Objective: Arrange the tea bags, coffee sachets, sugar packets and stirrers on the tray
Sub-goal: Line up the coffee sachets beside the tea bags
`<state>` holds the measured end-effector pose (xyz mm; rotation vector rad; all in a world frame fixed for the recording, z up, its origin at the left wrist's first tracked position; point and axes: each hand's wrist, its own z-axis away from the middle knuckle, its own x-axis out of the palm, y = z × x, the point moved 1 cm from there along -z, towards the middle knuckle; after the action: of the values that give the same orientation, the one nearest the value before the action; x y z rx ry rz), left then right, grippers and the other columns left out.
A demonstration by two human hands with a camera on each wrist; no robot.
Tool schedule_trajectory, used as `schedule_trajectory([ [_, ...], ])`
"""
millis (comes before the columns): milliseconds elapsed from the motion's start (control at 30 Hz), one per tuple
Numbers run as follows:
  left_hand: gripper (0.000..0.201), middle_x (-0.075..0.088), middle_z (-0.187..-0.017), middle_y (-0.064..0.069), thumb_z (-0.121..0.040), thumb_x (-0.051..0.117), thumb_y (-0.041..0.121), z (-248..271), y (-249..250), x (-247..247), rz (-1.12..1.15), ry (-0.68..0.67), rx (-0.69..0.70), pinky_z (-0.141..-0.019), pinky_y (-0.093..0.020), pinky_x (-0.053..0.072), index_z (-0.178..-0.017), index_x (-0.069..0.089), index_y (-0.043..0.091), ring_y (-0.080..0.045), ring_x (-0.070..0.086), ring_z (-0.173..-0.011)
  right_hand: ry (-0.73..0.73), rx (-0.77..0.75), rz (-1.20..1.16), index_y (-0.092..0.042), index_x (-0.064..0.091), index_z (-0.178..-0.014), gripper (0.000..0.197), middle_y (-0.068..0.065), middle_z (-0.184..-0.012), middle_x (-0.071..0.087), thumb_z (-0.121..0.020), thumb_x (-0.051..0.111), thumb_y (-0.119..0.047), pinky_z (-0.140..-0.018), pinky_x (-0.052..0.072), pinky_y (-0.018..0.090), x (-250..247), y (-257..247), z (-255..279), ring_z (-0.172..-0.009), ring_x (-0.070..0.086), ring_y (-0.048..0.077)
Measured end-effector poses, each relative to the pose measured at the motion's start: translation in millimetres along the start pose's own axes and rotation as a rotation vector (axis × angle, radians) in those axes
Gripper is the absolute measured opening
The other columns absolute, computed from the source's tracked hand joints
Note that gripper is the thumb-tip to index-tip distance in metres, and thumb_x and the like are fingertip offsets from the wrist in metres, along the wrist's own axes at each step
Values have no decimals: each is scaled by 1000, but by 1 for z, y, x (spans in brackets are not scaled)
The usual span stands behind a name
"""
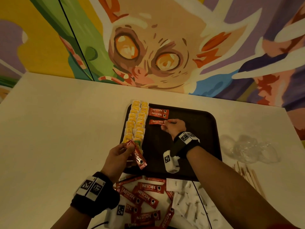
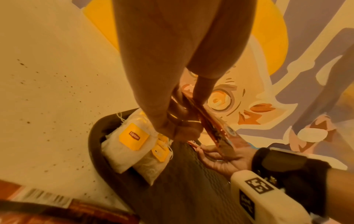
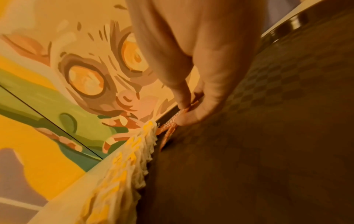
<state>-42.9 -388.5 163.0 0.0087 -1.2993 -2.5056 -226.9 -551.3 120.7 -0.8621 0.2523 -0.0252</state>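
We see the tray (image 1: 204, 129) on the worktop (image 1: 66, 129), tea bags (image 1: 137, 123) in two rows along its left edge, coffee sachets (image 1: 158, 112) just right of them. Before the tray lie loose sachets (image 1: 145, 195) and sugar packets (image 1: 189, 207); the stirrers (image 1: 247, 177) lie to its right.

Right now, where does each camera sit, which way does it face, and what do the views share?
Head: high, facing forward and down at the tray; both forearms and hands show.
Left wrist: along the left hand, which grips coffee sachets; right hand beyond.
Right wrist: low along the right hand's fingers, which pinch a coffee sachet.
Shared: all show the tea bags at the tray's left edge, and the mural.
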Motion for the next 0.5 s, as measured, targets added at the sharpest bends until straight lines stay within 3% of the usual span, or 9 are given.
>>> schedule_trajectory([
  [233, 23, 72, -102, -17, -97, 53, 20, -4, -4, 3, -6, -17, -1, -79, -41, 56, -112, 63, 6, -34, 69, -95, 42, -27, 289, -9, 64, -113, 24, 4, -81, 66, -92, 67, -20, -78, 61, 33, 7, -6, -15, -70, 67, 14],
  [333, 24, 72, -103, -16, -97, 53, 20, -5, -6, 1, 2, -18, -17, -85, -47, 56, -112, 64, 5, -33, 69, -96, 84, -95, 430, -13, 67, -89, 13, 9, -90, 71, -91, 68, -26, -82, 60, 38, 10, -8, -18, -81, 70, 20],
  [400, 25, 72, -103, -15, -97, 53, 21, -5, -8, 0, -1, -20, -23, -88, -49, 55, -111, 64, 5, -34, 69, -96, 102, -108, 465, -19, 56, -68, 27, 11, -92, 71, -91, 68, -27, -85, 59, 42, 11, -8, -21, -88, 71, 24],
  [500, 25, 72, -103, -14, -97, 53, 21, -6, -7, -1, -5, -19, -20, -89, -49, 54, -112, 64, 6, -33, 69, -96, 111, -77, 473, -19, 54, -68, 28, 11, -92, 70, -91, 67, -28, -84, 59, 42, 12, -9, -24, -89, 71, 25],
])
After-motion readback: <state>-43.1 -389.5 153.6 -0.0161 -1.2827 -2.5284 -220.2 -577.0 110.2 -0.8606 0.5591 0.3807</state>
